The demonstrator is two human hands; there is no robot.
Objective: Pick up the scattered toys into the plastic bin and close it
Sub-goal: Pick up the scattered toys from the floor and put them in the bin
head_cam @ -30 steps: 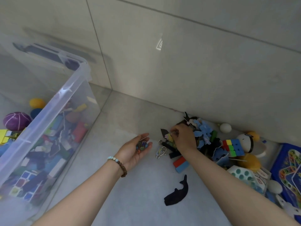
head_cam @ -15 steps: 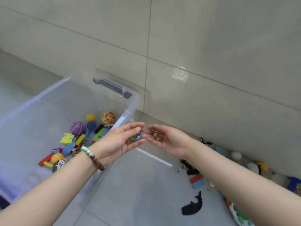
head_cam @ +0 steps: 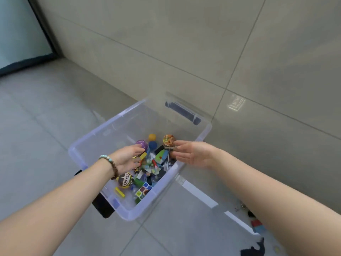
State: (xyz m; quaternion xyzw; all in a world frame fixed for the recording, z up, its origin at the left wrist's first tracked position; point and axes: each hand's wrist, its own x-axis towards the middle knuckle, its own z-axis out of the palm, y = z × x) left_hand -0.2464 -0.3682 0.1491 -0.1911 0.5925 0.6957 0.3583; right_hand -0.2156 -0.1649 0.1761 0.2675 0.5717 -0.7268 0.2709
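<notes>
We look down on a clear plastic bin on the floor, part filled with toys. Above it our left hand and right hand are spread loose, seemingly holding nothing, though blur hides detail; stray toys lie lower right

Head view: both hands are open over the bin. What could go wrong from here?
The right hand straddles the bin rim, so small pieces released there might fall outside. The black toy and red block lie on the floor at the frame's edge, easy to overlook before closing.
</notes>
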